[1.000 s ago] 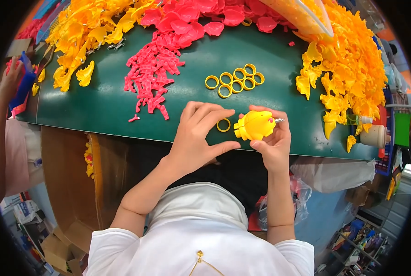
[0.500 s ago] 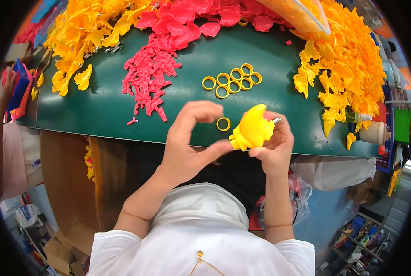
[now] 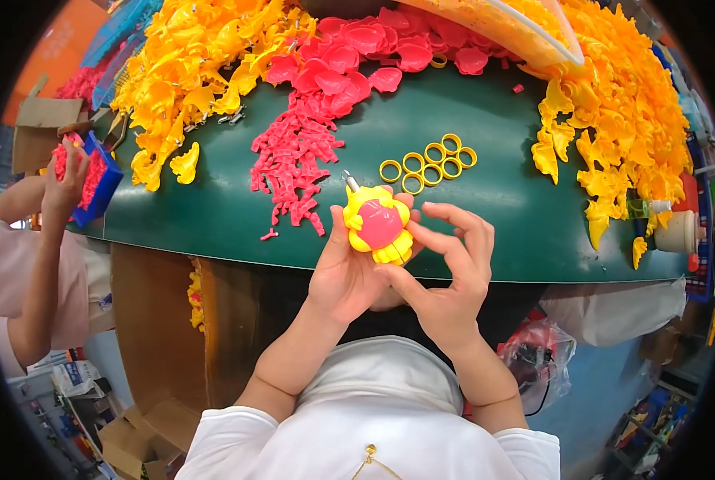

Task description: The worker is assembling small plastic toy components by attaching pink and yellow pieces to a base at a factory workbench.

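Note:
A yellow plastic toy with a rounded pink middle and a small metal clip (image 3: 351, 182) at its top faces up above the table's near edge. My left hand (image 3: 345, 272) is closed on this toy (image 3: 380, 226), its thumb along the left side and its fingers behind. On the toy's lower right edge, my right hand (image 3: 453, 276) has its thumb and index finger curved around the base, the other fingers raised. Just beyond lies a cluster of several yellow rings (image 3: 412, 162) on the green table.
Yellow plastic parts (image 3: 189, 64) are heaped at the far left, more (image 3: 629, 120) at the right. Pink cup-shaped pieces (image 3: 341, 60) and small pink pieces (image 3: 297, 152) lie between. Another person's hand (image 3: 68, 180) holds a blue bin (image 3: 101, 180). A cardboard box (image 3: 157, 320) stands below the table.
The toy has turned its pink side up and passed from right-hand support to my left hand. My right hand has come to its base. The single near ring no longer shows.

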Available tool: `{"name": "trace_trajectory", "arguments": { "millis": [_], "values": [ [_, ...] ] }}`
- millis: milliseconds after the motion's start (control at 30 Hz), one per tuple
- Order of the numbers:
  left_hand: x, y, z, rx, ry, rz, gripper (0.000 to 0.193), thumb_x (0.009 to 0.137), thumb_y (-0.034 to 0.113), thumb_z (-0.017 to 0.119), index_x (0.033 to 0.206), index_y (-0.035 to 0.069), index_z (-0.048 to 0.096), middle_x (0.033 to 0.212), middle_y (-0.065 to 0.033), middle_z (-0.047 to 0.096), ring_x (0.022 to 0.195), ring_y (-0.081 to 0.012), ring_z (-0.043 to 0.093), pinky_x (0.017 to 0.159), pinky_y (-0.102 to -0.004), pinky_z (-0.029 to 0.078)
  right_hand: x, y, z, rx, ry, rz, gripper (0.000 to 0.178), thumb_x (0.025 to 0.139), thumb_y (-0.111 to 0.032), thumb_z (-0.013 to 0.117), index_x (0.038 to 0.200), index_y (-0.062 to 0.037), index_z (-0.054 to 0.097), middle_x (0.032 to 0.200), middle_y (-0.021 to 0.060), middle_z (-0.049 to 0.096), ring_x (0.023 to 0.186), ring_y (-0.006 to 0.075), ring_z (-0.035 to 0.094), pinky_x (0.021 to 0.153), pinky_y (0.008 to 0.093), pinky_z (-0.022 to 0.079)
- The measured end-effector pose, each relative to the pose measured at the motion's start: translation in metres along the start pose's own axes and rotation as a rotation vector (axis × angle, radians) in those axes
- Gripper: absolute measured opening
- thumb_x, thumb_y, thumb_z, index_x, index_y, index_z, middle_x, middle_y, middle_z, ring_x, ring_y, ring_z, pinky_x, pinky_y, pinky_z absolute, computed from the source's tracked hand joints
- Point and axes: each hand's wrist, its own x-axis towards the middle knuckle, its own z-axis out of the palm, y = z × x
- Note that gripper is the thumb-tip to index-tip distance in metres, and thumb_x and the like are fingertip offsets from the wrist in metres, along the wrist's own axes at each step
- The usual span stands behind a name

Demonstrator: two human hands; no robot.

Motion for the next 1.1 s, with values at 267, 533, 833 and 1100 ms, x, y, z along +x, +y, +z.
{"name": "trace_trajectory", "arguments": {
  "millis": [267,533,833,1100],
  "values": [
    [-0.001,0.006,-0.005,0.510,0.112,0.159,0.056,0.096,0.046,0.049,0.134,0.006,0.040,0.135,-0.0127,0.048,0.123,-0.0248,0.049,0.104,-0.0417,0.041,0.008,0.011,-0.007,0.069,-0.142,-0.014,0.038,0.062,-0.008,0.082,0.096,-0.0033,0.066,0.111,0.0091,0.063,0.114,0.0320,0.052,0.094,0.0395,0.043],
    [0.013,0.006,0.010,1.327,0.010,0.315,0.039,0.091,0.022,0.064,0.121,-0.003,0.056,0.132,-0.0132,0.048,0.119,-0.0203,0.051,0.100,-0.0357,0.043,0.025,0.044,-0.033,0.532,-0.533,0.293,0.073,0.069,-0.002,0.080,0.134,0.0002,0.048,0.126,0.0102,0.058,0.114,0.0182,0.057,0.099,0.0331,0.044],
    [0.001,0.009,0.006,2.055,0.098,0.264,0.056,0.069,0.005,0.072,0.123,0.010,0.057,0.106,-0.0079,0.052,0.111,-0.0254,0.046,0.095,-0.0352,0.039,0.021,0.059,-0.032,0.618,-0.567,0.435,0.069,0.070,0.001,0.081,0.131,0.0017,0.050,0.122,0.0097,0.060,0.109,0.0164,0.059,0.097,0.0309,0.046],
    [0.007,-0.002,-0.009,2.179,0.061,0.362,0.072,0.066,0.005,0.075,0.132,0.009,0.046,0.119,-0.0098,0.058,0.112,-0.0274,0.046,0.096,-0.0395,0.036,0.021,0.033,-0.036,0.135,-0.550,0.097,0.061,0.068,-0.002,0.080,0.124,0.0008,0.055,0.117,0.0127,0.064,0.106,0.0214,0.062,0.091,0.0320,0.048]
  ]
}}
